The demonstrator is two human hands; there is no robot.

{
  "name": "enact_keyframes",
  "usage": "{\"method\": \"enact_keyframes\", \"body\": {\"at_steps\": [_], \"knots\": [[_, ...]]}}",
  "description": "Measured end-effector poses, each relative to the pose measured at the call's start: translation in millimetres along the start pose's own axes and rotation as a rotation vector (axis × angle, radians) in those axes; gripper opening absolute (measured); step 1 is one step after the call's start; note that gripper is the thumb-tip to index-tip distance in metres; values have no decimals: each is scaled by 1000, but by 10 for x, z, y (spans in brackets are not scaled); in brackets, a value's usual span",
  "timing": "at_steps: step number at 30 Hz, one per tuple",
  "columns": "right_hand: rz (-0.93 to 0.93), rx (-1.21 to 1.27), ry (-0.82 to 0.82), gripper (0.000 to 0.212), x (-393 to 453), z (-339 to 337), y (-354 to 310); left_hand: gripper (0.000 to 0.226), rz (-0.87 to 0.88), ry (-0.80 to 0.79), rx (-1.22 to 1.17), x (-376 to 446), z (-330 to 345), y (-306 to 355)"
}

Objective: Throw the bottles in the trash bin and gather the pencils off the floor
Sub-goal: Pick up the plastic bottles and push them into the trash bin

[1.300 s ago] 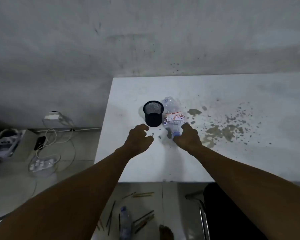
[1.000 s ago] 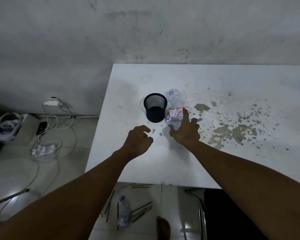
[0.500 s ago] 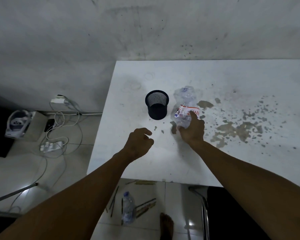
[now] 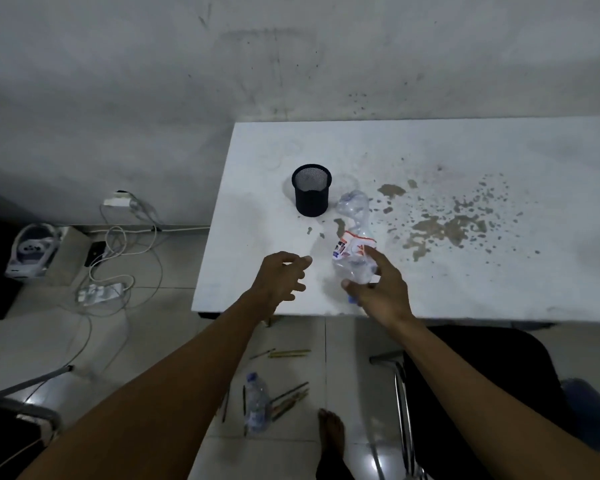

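A person's right hand (image 4: 381, 289) grips the neck end of a crumpled clear bottle (image 4: 355, 244) over the white tabletop (image 4: 499, 289), beside a black mesh cup (image 4: 311, 190); the left hand (image 4: 281, 275) hovers empty, fingers loosely spread. The bottle's long axis runs away from the person, base far, cap near (thin plastic, so a firm hold around the neck seems wisest). Another bottle (image 4: 256, 403) and pencils (image 4: 288, 353) lie on the floor

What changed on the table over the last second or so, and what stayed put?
The right hand closed around the crushed bottle, which had lain beside the mesh cup, and drew it toward the table's near edge. The left hand stayed open and empty. The cup on the table, and the floor bottle and pencils, stayed put.
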State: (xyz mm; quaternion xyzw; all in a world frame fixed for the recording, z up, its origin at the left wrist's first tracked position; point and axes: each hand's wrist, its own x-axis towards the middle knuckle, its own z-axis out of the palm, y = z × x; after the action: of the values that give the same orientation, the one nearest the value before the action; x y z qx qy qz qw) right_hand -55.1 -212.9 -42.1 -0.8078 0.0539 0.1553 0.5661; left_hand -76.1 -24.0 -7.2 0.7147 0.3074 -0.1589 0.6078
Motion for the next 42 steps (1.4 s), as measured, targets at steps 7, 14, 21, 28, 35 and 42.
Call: {"method": "enact_keyframes", "body": {"at_steps": [7, 14, 21, 28, 35, 42], "knots": [[-87, 20, -183, 72, -1006, 430, -28, 40, -82, -64, -203, -768, -259, -316], [-170, -12, -308, 69, -1992, 1013, -157, 26, -40, -42, -416, -1387, -752, -866], [-239, -136, -397, 75, -2528, 1413, -94, 27, -8, 61, -336, -1710, -1071, -1409], [-191, -151, -487, 77, -2489, 1634, -60, 28, -104, 160, -394, -1605, -1270, -1700], [55, -283, -702, 99, -2040, 1834, 77, 22, -254, 276, -502, -1294, -1485, -1956], [229, -448, -882, 78, -1611, 2045, 368, 31, -326, 421, -525, -1010, -1729, -2335]]}}
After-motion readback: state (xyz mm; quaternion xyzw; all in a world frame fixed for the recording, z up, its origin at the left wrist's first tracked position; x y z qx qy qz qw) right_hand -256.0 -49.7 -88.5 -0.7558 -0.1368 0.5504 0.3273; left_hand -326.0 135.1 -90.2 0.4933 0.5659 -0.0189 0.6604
